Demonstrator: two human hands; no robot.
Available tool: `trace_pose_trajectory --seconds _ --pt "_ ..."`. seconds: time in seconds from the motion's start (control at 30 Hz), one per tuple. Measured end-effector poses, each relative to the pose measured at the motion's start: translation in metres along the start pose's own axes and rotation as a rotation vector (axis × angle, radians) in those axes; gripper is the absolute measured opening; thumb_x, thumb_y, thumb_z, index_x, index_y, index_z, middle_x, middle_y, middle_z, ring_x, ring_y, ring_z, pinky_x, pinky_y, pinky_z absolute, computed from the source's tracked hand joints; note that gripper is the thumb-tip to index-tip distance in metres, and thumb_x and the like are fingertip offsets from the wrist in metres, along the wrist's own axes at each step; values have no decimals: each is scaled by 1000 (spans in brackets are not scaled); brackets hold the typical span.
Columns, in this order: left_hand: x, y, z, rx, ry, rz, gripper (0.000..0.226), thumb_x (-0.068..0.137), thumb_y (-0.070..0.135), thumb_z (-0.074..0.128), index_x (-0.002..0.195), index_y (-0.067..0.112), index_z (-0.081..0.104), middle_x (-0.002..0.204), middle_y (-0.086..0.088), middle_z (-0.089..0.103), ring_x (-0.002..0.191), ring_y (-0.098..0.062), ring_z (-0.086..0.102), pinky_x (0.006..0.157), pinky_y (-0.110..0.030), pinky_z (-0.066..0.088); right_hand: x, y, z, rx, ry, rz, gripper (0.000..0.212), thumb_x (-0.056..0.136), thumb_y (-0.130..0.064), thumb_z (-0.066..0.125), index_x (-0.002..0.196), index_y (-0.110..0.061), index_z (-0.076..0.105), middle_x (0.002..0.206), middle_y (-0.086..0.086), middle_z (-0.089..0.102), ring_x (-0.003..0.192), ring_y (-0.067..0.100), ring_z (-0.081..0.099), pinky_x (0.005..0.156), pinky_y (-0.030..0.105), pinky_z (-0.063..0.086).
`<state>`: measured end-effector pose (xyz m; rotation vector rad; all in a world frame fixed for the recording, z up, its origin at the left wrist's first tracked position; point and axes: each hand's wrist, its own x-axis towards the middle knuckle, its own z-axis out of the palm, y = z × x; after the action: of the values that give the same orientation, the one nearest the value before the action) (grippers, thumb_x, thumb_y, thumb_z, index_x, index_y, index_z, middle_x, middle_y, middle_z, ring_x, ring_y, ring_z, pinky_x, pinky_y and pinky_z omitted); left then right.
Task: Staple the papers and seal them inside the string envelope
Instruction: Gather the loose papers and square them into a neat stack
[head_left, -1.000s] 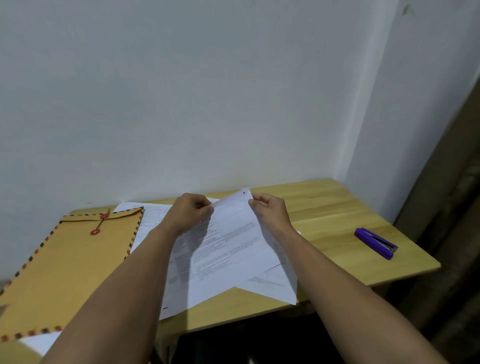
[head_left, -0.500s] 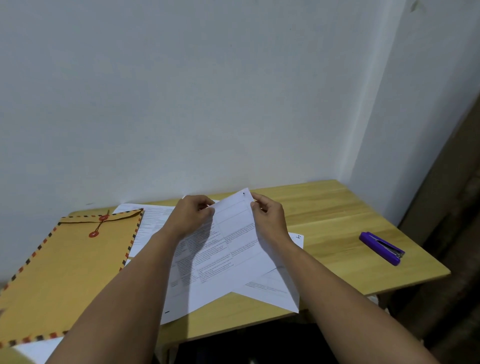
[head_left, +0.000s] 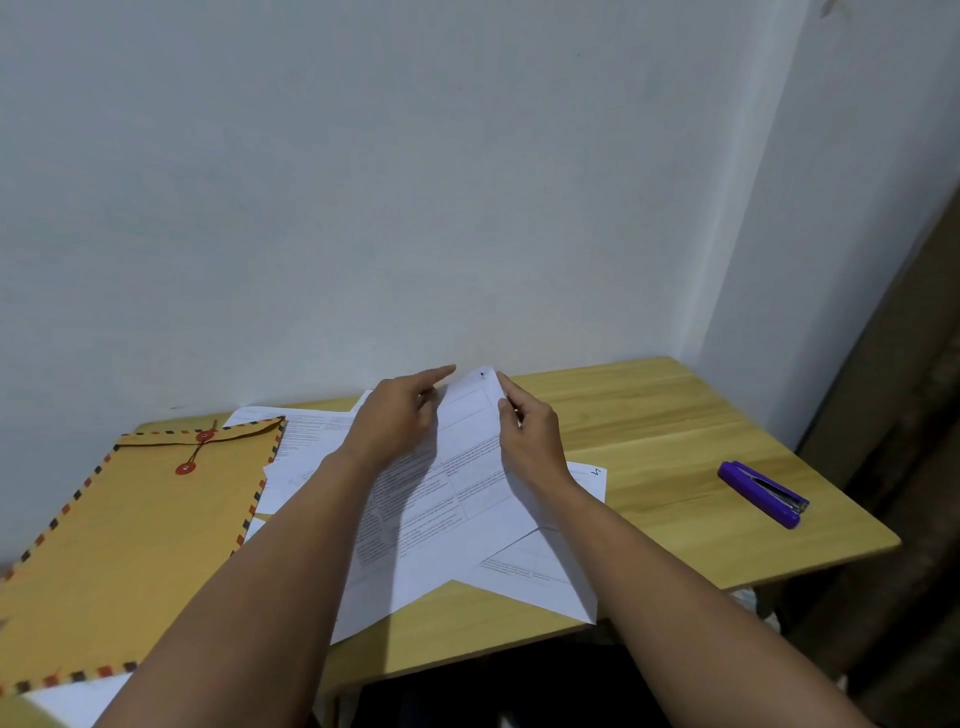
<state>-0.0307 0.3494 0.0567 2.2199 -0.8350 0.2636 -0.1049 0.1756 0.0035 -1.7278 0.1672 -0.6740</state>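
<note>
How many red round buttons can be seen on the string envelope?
2. One red button sits on the flap of the string envelope; the other red button sits just below it on the body. A string joins them.

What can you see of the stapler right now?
The stapler is small and purple, plastic by the look, with a dark metal channel showing along its top toward the near end. It lies flat on the wooden table, near the right edge, angled so one end points toward the wall and the other toward the person. It looks closed. Nothing touches it; both hands are away on the papers.
</note>
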Motion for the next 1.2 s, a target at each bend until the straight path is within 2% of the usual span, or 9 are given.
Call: trace_pose_trajectory --seconds 0.13,0.27,0.6,0.7,0.73,0.8,0.9,1.03,1.2 --pt "0 -1 -1 101 -4 64 55 91 4 52 135 35 63 79 11 61 74 -8 56 66 -30 47 0 -1 0 4 -10 9 46 107 -11 49 150 -20 58 148 -13 62 134 4 59 114 32 48" --pt "5 -1 -7 153 29 86 56 90 3 53 134 35 64 83 10 63 79 -15 58 68 -36 53 0 0 -6 -20 -49 -4 48 107 -4 47 153 -18 55 134 -9 67 99 -6 64 93 17 48" --pt "4 5 -13 297 -32 161 64 90 3 48 145 35 52 83 8 55 77 -18 54 62 -39 52 -5 -6 -3 43 -21 -27 49 109 2 41 154 -14 53 156 -5 54 143 7 51 116 18 40" --pt "-2 -2 -16 341 -59 165 64 94 6 47 150 37 43 85 5 57 77 -20 55 61 -38 51 -5 -6 -2 26 -6 8 49 108 1 44 155 -14 52 135 -1 70 118 27 60 107 34 38" --pt "-5 -5 -16 343 -53 158 64 94 7 48 150 37 44 86 5 58 78 -20 56 61 -38 52 -5 -5 -2 16 -7 16 50 108 1 45 155 -16 51 113 5 75 95 29 67 89 22 57" --pt "-8 -9 -16 346 -50 145 62 94 8 49 149 37 46 87 6 60 79 -19 57 62 -38 52 -6 -3 -1 -4 -20 15 52 108 0 45 155 -20 51 89 1 62 61 13 50 66 18 46" --pt "-11 -12 -17 344 -62 139 61 94 6 49 147 36 48 88 6 60 80 -19 56 62 -37 50 -6 -3 0 -40 -67 20 49 109 0 43 153 -17 54 137 -10 66 101 -15 63 95 7 46" --pt "-8 -18 -30 350 -45 128 60 94 8 50 145 39 51 87 7 59 79 -17 56 63 -37 51 0 -5 5 -73 -129 65 51 108 -7 46 156 -23 48 104 -4 61 75 13 48 73 13 44" --pt "-5 -38 -64 421 -40 82 52 97 17 54 141 43 54 85 9 53 82 -21 57 67 -39 52 36 -10 2 -223 -136 157 61 106 -6 43 164 -21 32 113 4 68 84 22 72 89 43 60"
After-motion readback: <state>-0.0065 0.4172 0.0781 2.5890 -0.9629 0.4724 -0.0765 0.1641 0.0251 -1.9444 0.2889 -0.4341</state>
